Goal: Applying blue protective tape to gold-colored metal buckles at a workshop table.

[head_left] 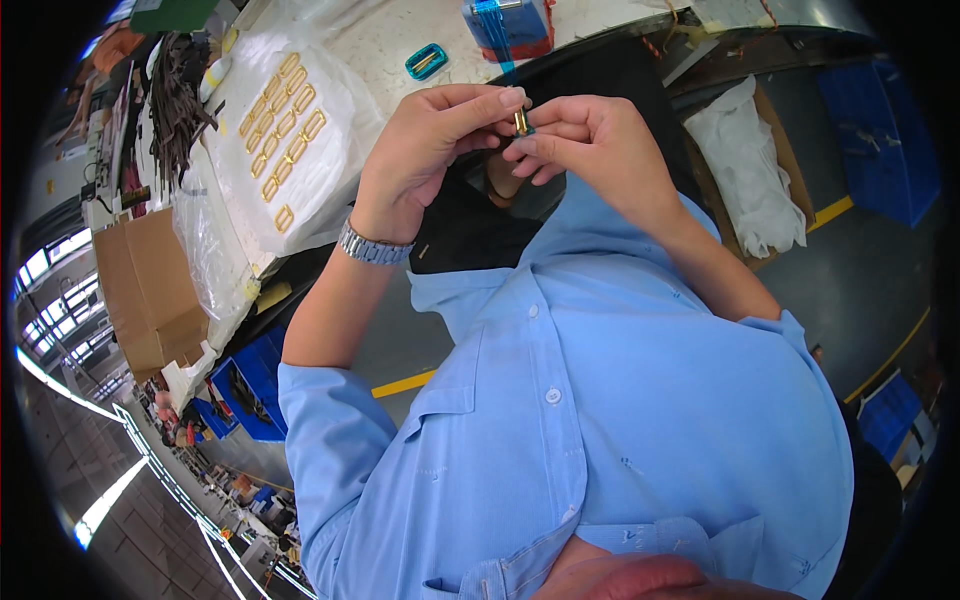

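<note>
A: What is in hand here?

B: A small gold buckle [521, 122], held up in front of the chest. The left hand [430, 150] pinches it from the left, thumb and forefinger closed on it; the right hand [590, 145] meets it from the right, fingertips closed on the same piece. A narrow blue strip [494, 38] rises from it toward the desk [380, 40].

A: Which step would you judge this to be?

B: Fitting or checking one buckle, judged from both grips meeting on it. Whether the blue strip is threaded through it cannot be told; the fingers hide the join.

A: And the rest of the stock?

B: More gold buckles [283, 130] lie in rows on a white plastic sheet [340, 160] on the desk, well apart from the hands. A blue-rimmed buckle [426, 61] lies alone beyond them, near a blue and red tool [515, 25]. A dark cloth [470, 225] hangs below the hands.

A: What does the next move call for?

B: In my judgement, fine fingertip work: keeping the small piece steady in one pinch while the other hand adjusts it, without letting it slip.
</note>
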